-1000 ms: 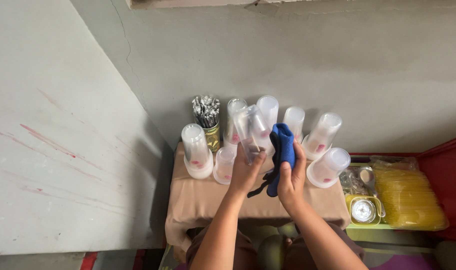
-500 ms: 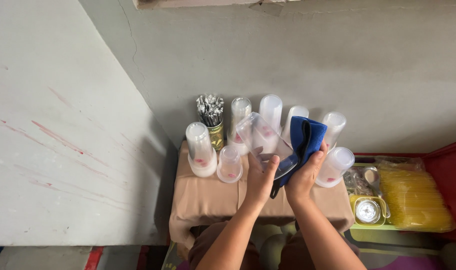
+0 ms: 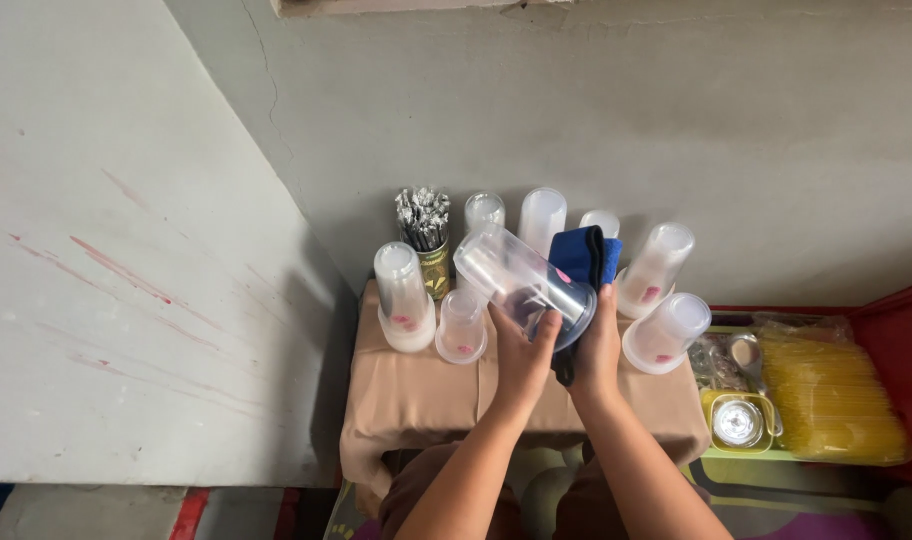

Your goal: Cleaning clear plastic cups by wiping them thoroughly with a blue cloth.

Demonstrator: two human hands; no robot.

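Observation:
My left hand [image 3: 521, 355] grips a clear plastic cup [image 3: 516, 280], tilted on its side with its mouth toward the right. My right hand [image 3: 596, 350] holds a blue cloth [image 3: 584, 255] pressed against the cup's open end. Both hands hover over a small table draped in a tan cloth [image 3: 416, 400]. Around them, several upside-down clear plastic cups stand in stacks: one at the left [image 3: 403, 295], a short one [image 3: 461, 325], and others on the right [image 3: 654, 268].
A gold tin [image 3: 428, 235] full of foil-wrapped sticks stands at the table's back left. To the right lie a bag of yellow straws [image 3: 831, 385], a green tray [image 3: 741, 420] with a round metal lid, and a red surface [image 3: 906, 330]. Grey concrete walls surround the table.
The cup has tipped further onto its side in my left hand. The blue cloth has shifted right, to the cup's mouth. The view has drifted slightly.

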